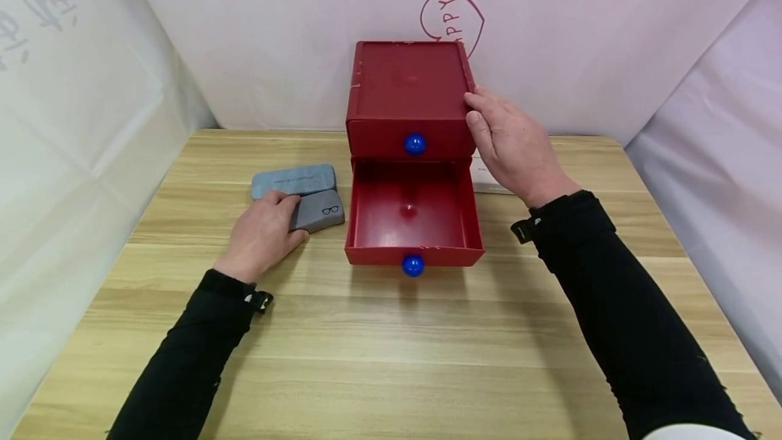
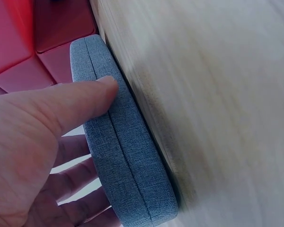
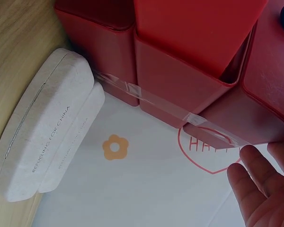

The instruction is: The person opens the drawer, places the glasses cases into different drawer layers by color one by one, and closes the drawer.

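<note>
My left hand (image 1: 263, 231) grips a grey glasses case (image 1: 320, 211) printed with a small pair of spectacles. In the left wrist view the thumb presses on the seam side of the case (image 2: 125, 142), with the fingers behind it. Right behind lies a blue-grey glasses case (image 1: 293, 180). My right hand (image 1: 513, 141) rests with extended fingers against the upper right edge of a red drawer box (image 1: 409, 83). Below, the box's lower drawer (image 1: 415, 257) stands pulled out, with nothing inside; the upper drawer front (image 1: 379, 138) is closed. Both have blue round knobs.
To the right of the box, partly behind my right hand, lie white cases (image 1: 485, 175); in the right wrist view a white case (image 3: 61, 113) with printed lettering has another beside it. Clear tape (image 3: 146, 99) runs along the box. A printed white cloth (image 1: 275, 53) hangs behind the wooden table (image 1: 391, 365).
</note>
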A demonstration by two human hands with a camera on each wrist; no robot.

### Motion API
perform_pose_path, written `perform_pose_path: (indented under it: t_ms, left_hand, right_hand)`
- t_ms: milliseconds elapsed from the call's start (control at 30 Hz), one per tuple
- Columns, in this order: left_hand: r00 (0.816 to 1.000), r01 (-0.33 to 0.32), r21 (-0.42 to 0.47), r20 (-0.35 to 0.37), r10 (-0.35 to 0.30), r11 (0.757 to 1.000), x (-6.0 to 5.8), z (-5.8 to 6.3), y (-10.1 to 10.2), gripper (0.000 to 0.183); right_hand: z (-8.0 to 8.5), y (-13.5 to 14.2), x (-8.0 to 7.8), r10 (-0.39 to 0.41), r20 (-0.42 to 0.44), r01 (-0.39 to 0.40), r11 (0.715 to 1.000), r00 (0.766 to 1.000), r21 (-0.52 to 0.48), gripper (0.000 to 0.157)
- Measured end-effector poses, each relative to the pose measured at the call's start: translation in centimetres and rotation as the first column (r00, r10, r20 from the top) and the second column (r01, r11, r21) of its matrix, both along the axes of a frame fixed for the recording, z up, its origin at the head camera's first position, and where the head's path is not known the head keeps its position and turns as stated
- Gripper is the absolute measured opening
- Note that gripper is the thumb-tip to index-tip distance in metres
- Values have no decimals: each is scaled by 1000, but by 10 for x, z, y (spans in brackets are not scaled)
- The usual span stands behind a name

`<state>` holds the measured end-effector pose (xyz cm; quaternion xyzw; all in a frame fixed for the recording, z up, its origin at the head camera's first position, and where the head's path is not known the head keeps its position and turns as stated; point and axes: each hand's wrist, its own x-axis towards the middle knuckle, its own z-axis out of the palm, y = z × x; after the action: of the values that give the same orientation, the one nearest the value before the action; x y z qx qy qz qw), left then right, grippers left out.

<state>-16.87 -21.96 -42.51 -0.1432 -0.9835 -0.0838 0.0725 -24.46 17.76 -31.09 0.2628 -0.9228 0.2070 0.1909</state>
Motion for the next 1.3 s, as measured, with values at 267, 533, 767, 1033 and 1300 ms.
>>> perform_pose_path:
  t_ms: [267,533,767,1033,1300]
  left_hand:
    - [1000,-16,-10,18,16,1000,-1,1,1,66]
    - [998,-30,-12,53,31,999,-2,2,1,70]
    - [995,-43,-18,89,45,999,-3,2,1,74]
    - [995,-31,-40,97,35,999,-5,2,2,73]
    - [995,-11,-48,95,16,999,-6,3,1,73]
  right_hand:
    - [-1,0,0,4,-14,-4,1000,1000,-9,56]
    - [0,-1,1,6,-21,-7,1000,1000,-21,55]
    - [-1,0,0,8,-29,-8,1000,1000,-19,54]
    - [-1,1,0,10,-21,-10,1000,1000,-24,54]
    - [-1,0,0,14,-17,-14,1000,1000,-26,54]
